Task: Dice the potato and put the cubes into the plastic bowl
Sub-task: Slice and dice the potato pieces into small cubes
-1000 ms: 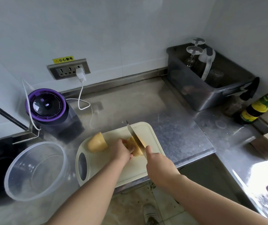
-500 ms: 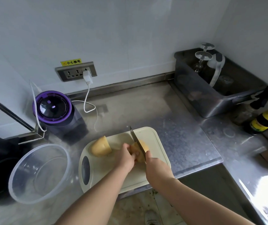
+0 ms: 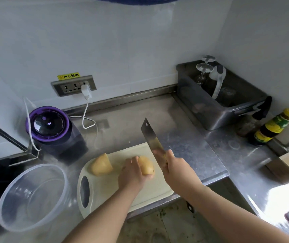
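Two dangers can be seen from here. First, the left hand (image 3: 131, 175) grips one potato piece (image 3: 147, 166) with curled fingers, and the knife (image 3: 149, 135) should come down close beside them. If the blade lands too near, it may cut a fingertip. Second, this piece looks rounded, and I cannot tell whether it rests on a flat side. It could roll under pressure, and the cut would then go crooked.

The right hand (image 3: 176, 170) is closed around the knife handle. The blade is in the air above the far right corner of the cutting board (image 3: 108, 188) and tilts away from the person. The board lies near the front edge of the steel counter (image 3: 184, 142), so a hard push could make it slide.

Counted, there are two potato pieces, both on the board. The second piece (image 3: 101, 166) lies apart to the left, and no hand touches it. There is one knife, one board and one plastic bowl (image 3: 14, 193). The bowl stands on the counter just left of the board, and no cubes are visible in it. I judge the dicing to be at an early stage.
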`<action>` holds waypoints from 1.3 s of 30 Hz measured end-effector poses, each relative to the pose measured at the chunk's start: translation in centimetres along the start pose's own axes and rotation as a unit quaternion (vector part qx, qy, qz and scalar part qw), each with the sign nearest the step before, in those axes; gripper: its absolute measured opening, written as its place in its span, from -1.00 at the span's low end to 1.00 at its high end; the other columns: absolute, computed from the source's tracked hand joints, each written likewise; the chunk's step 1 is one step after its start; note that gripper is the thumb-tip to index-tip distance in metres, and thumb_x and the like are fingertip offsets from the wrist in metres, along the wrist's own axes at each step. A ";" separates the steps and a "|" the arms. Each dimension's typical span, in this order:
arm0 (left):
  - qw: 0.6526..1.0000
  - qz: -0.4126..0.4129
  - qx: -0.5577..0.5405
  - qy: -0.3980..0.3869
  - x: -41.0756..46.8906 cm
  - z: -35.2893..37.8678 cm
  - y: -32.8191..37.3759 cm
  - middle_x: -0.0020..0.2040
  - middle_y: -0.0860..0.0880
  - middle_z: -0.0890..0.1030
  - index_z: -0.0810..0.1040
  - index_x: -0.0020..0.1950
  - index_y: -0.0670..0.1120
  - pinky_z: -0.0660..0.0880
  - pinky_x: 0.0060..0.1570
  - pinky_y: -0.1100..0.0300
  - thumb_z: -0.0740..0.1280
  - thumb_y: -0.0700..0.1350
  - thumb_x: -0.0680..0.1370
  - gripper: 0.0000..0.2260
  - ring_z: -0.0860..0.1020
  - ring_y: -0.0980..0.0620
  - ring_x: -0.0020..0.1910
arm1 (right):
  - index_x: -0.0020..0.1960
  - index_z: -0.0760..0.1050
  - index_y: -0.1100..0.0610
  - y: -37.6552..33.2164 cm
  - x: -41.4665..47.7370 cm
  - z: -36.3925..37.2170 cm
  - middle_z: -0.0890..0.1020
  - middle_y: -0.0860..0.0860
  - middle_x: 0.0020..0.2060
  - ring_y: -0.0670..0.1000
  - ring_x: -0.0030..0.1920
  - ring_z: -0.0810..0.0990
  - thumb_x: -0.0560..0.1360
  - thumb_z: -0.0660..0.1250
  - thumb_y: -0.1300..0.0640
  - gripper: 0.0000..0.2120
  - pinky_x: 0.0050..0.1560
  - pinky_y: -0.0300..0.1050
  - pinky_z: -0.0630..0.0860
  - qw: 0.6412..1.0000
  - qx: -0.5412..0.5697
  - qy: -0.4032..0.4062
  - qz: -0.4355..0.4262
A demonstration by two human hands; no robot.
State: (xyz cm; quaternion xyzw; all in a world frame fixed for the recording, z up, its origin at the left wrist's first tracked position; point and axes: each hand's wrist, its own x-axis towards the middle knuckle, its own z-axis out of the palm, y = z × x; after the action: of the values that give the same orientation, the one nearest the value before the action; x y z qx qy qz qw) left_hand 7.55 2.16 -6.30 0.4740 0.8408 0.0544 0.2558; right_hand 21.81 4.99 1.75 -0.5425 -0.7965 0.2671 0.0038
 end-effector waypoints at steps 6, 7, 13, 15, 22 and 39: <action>0.998 0.029 0.035 -0.038 1.4 -1.7 -1.0 0.30 -0.07 0.35 0.27 0.37 -0.04 0.46 0.18 0.06 0.45 0.12 0.40 -0.35 0.45 -0.10 0.28 | 0.41 0.16 0.09 1.3 1.0 0.4 0.55 0.03 -0.22 0.01 -0.28 0.56 0.64 0.06 0.15 -0.65 -0.38 -0.15 0.47 0.999 -0.014 -0.014 0.033; 0.998 0.028 0.042 -0.038 1.6 -2.3 -1.3 0.31 -0.08 0.34 0.27 0.37 -0.05 0.45 0.19 0.04 0.47 0.06 0.41 -0.38 0.44 -0.11 0.29 | 0.43 0.15 0.09 1.5 1.1 0.6 0.54 0.02 -0.22 0.00 -0.27 0.56 0.64 0.06 0.15 -0.64 -0.36 -0.14 0.48 0.999 -0.012 -0.018 0.035; 0.982 0.068 0.173 0.024 3.4 -4.4 -3.5 0.43 -0.07 0.29 0.18 0.50 -0.02 0.37 0.27 0.03 0.19 -0.31 0.56 -0.46 0.41 -0.14 0.34 | 0.35 0.20 0.12 1.9 1.7 0.8 0.52 0.03 -0.26 0.03 -0.27 0.55 0.62 0.04 0.19 -0.70 -0.39 -0.14 0.42 0.999 -0.009 -0.029 0.039; 0.972 0.081 0.214 0.050 3.2 -4.6 -3.1 0.48 -0.05 0.23 0.16 0.53 0.01 0.29 0.33 0.04 0.11 -0.30 0.58 -0.47 0.34 -0.12 0.39 | 0.38 0.18 0.13 2.1 1.9 0.9 0.51 0.02 -0.28 0.01 -0.31 0.52 0.62 0.03 0.20 -0.67 -0.43 -0.16 0.37 0.999 -0.010 -0.034 0.041; 0.998 0.011 0.061 0.002 1.9 -1.5 1.7 0.15 -0.11 0.57 0.34 0.28 -0.12 0.47 -0.06 0.09 0.21 0.27 0.54 -0.47 0.57 -0.12 0.12 | 0.47 0.12 0.11 3.3 1.9 0.6 0.47 -0.01 -0.32 -0.06 -0.37 0.45 0.62 0.06 0.21 -0.58 -0.48 -0.24 0.29 0.997 -0.023 -0.043 0.054; 0.975 0.187 0.111 -0.041 1.7 -1.2 -1.2 0.28 -0.01 0.50 0.41 0.34 0.01 0.44 0.14 0.09 0.30 -0.23 0.51 -0.59 0.48 -0.06 0.25 | 0.24 0.21 0.10 4.3 0.5 4.1 0.50 0.02 -0.28 0.10 -0.23 0.58 0.62 0.07 0.18 -0.80 -0.29 -0.02 0.48 0.994 -0.064 -0.080 0.028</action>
State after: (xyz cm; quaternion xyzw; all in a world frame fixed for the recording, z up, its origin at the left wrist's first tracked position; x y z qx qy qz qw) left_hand 5.33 3.12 -6.27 0.6505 0.7265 -0.0121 0.2212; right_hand 24.09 4.80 -3.77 -0.5404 -0.7943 0.2583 -0.1017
